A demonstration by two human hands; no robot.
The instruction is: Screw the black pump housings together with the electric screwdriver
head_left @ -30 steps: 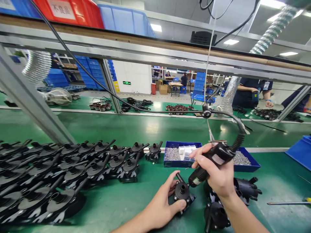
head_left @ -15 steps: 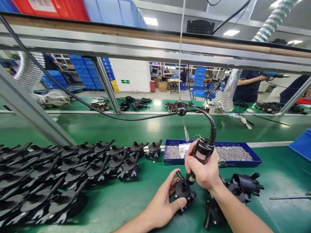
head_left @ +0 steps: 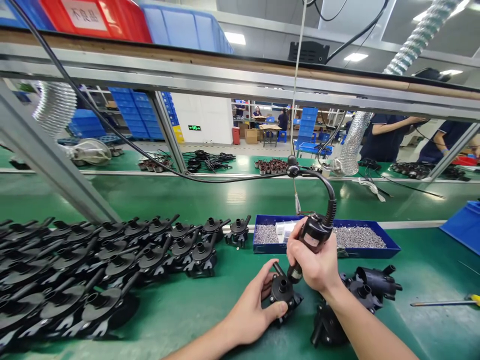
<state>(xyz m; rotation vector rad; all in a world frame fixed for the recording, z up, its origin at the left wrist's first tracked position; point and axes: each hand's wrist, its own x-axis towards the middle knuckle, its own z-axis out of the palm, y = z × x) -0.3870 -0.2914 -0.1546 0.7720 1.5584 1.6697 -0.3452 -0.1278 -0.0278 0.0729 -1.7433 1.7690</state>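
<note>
The housing (head_left: 278, 296) looks matt plastic, the driver (head_left: 316, 233) glossy, the screws (head_left: 360, 237) shiny metal.

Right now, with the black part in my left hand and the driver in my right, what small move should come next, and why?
Perhaps steady the black part with your left hand and check whether the driver meets it squarely. Your right hand holds the driver at a slant, its lower end beside the part, and the exact contact is hidden.
</note>
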